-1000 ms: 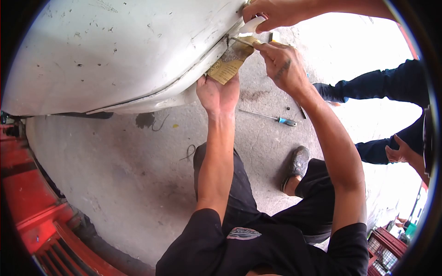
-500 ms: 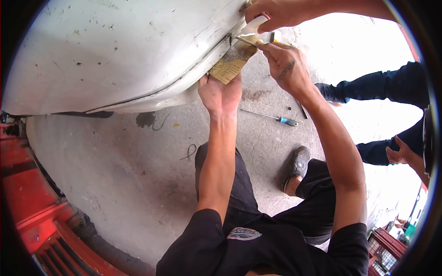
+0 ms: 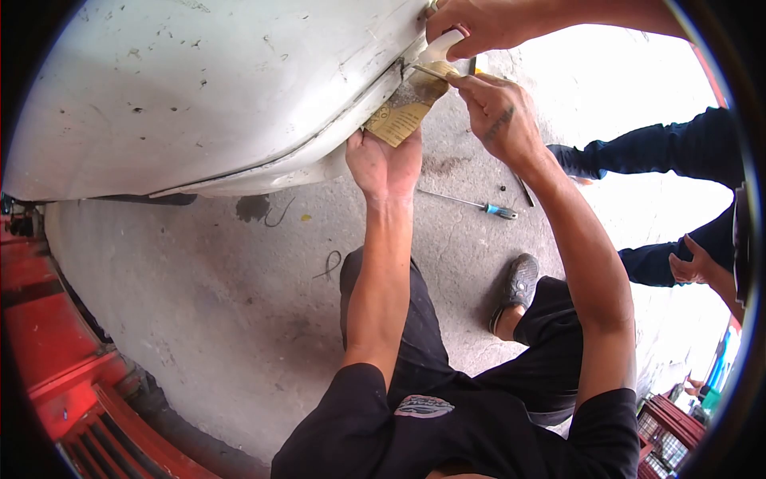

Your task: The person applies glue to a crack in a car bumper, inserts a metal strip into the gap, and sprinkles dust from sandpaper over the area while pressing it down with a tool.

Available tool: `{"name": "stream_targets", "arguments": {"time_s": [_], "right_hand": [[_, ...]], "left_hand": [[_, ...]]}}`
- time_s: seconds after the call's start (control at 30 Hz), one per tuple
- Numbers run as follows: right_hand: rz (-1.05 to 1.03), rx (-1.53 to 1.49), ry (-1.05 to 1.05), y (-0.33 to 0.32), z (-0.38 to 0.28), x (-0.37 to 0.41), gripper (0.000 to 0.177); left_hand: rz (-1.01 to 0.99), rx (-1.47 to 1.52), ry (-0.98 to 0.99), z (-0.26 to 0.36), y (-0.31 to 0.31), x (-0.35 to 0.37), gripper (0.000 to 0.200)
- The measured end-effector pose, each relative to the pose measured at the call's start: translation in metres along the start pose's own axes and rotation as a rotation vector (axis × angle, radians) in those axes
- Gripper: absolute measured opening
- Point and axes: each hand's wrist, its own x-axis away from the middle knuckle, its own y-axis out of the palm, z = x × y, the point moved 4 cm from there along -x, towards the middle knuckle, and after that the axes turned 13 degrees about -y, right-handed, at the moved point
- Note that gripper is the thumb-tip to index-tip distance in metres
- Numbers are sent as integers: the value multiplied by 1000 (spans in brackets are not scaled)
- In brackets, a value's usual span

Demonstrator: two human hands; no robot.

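Observation:
A yellowish printed sheet (image 3: 396, 124) with greyish powder on it lies under the lower edge of a white vehicle panel (image 3: 215, 96). My left hand (image 3: 384, 164), palm up, supports the sheet from below, its fingertips hidden under it. Higher up, my right hand (image 3: 499, 116) is closed round a thin flat tool (image 3: 431, 73), whose tip is over the sheet near a dark gap in the panel edge. Another person's hand (image 3: 472, 25) holds a white piece (image 3: 444, 46) against the panel, just above the tool.
A screwdriver (image 3: 499, 211) with a blue and grey handle lies on the concrete floor (image 3: 239, 279), near a small black round thing and a dark rod. Another person's legs (image 3: 654, 152) stand at the right. Red metal parts (image 3: 56, 335) are at the lower left.
My left hand and the sheet have shifted very slightly right. The tool tip has moved a little to the right, and the other person's white piece has tilted slightly.

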Motion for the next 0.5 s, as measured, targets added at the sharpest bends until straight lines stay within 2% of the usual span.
{"name": "stream_targets", "arguments": {"time_s": [0.5], "right_hand": [[0, 26, 1, 1, -2, 1, 33]], "left_hand": [[-35, -12, -7, 0, -4, -2, 51]]}}
